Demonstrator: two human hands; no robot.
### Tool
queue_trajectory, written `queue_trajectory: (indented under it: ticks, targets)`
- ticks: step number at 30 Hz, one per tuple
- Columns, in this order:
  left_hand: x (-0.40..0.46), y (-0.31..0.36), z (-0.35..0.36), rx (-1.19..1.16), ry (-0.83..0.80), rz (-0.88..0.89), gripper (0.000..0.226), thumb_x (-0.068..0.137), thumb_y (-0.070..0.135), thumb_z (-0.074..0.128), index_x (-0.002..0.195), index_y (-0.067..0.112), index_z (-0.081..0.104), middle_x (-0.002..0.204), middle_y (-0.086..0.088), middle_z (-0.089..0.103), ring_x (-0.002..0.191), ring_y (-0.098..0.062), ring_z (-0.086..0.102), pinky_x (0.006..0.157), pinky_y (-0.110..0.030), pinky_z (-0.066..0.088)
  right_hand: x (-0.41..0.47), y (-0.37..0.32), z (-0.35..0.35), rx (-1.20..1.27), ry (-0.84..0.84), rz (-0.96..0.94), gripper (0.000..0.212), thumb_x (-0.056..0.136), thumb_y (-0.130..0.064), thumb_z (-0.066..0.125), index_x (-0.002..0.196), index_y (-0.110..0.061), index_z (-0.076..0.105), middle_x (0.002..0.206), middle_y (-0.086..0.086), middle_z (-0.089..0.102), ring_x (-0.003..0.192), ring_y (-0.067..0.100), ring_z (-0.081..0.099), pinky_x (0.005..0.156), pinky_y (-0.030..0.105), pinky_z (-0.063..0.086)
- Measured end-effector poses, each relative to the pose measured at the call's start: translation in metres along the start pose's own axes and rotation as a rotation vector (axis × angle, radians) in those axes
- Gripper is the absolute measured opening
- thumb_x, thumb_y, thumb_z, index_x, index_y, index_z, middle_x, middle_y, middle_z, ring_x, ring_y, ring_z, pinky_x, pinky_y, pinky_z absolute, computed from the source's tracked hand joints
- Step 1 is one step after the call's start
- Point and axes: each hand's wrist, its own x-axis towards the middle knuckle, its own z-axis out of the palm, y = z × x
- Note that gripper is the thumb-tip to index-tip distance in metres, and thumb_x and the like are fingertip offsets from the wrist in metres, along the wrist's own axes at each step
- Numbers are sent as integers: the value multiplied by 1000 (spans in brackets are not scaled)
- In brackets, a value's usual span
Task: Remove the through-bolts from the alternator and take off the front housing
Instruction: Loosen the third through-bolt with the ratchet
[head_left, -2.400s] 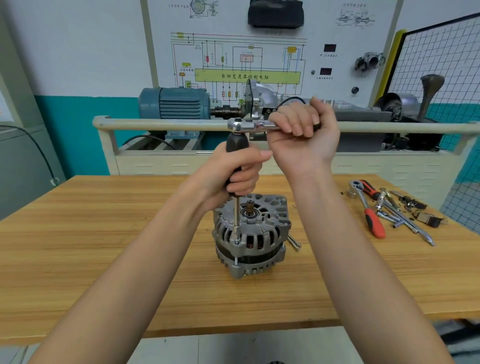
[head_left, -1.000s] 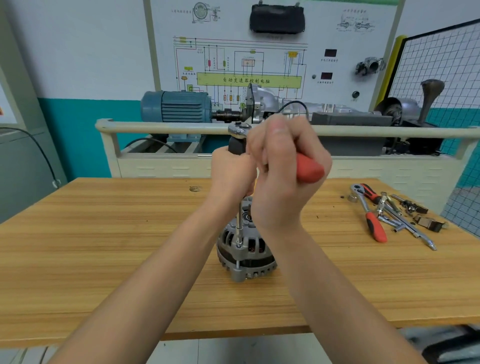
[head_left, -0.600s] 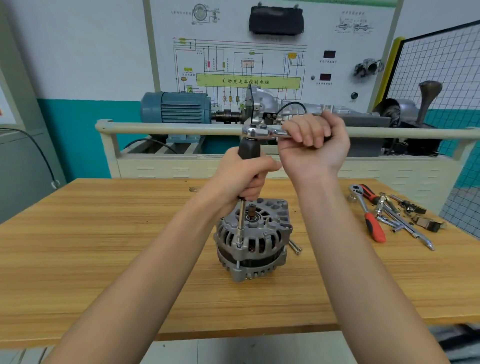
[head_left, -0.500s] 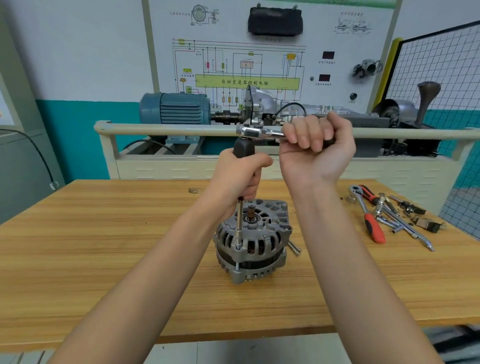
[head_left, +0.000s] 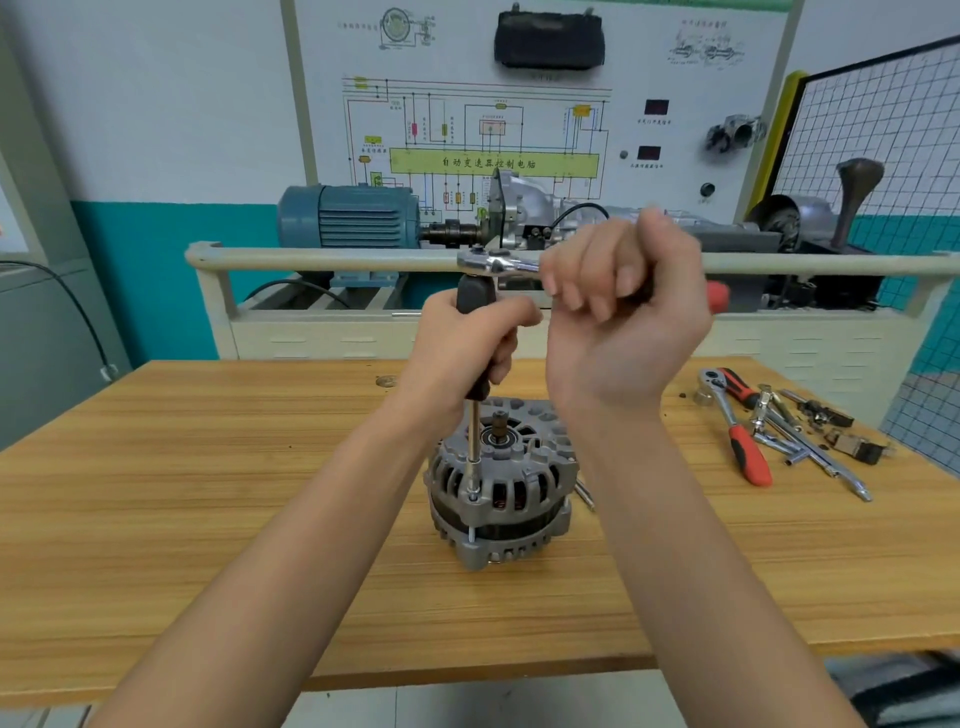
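Blue motor (head_left: 349, 217) on the rig behind the rail, far left-centre, wiring board (head_left: 493, 130) on the wall above it. Tabletop (head_left: 208, 493) is wood, runs the full width.

Left hand (head_left: 462, 345) is wrapped around the black grip of the extension bar (head_left: 474, 441), holding it upright. Bar's lower end sits on a bolt (head_left: 472, 498) at the near left edge of the alternator (head_left: 501, 488); a bit of the bolt's shank shows in the gap between the housings below.

Alternator stands shaft-up at tabletop centre, front housing on top, not yet off. One loose bolt (head_left: 584, 492) lies on the tabletop just beside its right side, mostly hidden by the forearm.

Ratchet (head_left: 493, 261) head is on top of the bar, handle running right. Right hand (head_left: 623, 317) is curled around that handle, fingers blurred; red handle end sticks out past the fist.

Far right: spare red-handled ratchet (head_left: 740, 431), then a pile of sockets and bars (head_left: 800, 431), well apart from the alternator.
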Motion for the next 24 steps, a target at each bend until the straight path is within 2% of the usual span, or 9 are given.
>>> queue_trajectory:
  ticks: [2,4,7,10,13,16,19,21,24]
  targets:
    - [3,1,-4,-20,-13,27,42,80,-1,62,47,20,45,42,1,37,37,-15,31,40,-21,29,13,-2,-9,179,110,216,43,84,-9,41,42,-17,36,37,-3,27,38,13,26,45,26,30]
    - [4,1,-6,-84,-107,-21,44,81,2,61,46,19,42,40,3,33,34,-13,27,40,-21,24,23,-3,-17,315,222,326,40,79,-10,42,40,-16,35,36,-3,24,36,13,23,41,23,26]
    - [5,2,-11,-187,-345,-148,37,78,14,57,45,19,40,36,7,27,29,-6,20,41,-23,14,27,0,-23,451,298,361,40,79,-11,41,40,-15,34,34,-3,24,34,12,23,39,22,23]
    - [6,4,-16,-143,-414,-171,41,80,13,54,42,18,38,33,7,25,27,-5,18,40,-23,11,18,0,-21,380,239,300,42,83,-11,40,42,-16,35,36,-3,26,37,13,25,41,24,28]
    - [5,4,-12,-72,-270,-175,49,86,6,49,41,20,35,34,7,22,29,-7,15,39,-18,13,1,2,-9,148,85,113,41,88,-7,38,48,-16,36,39,-2,30,41,15,29,48,29,33]
    - [2,4,0,-24,-64,-152,51,86,4,49,39,21,37,34,6,24,29,-8,17,36,-14,17,-11,7,4,-151,-40,-169,33,85,2,38,62,-21,39,42,-3,34,42,17,29,49,34,27]
    - [-1,4,10,76,97,-74,37,89,2,49,58,17,36,34,10,36,30,-3,27,33,-16,24,-22,10,8,-385,-113,-343,32,84,-4,43,57,-20,39,47,-1,35,43,20,29,46,37,24]
    - [-1,0,13,132,124,-10,37,90,3,49,59,17,33,41,6,35,35,-3,27,35,-16,25,-25,10,9,-444,-126,-367,28,83,-7,45,57,-18,44,49,0,36,43,21,30,46,37,25]
    - [0,-3,8,72,87,-13,41,83,-1,54,54,18,33,41,7,29,35,-8,22,36,-16,21,-13,4,0,-249,-111,-248,36,83,-2,44,51,-17,38,44,-1,32,42,15,31,47,32,25]
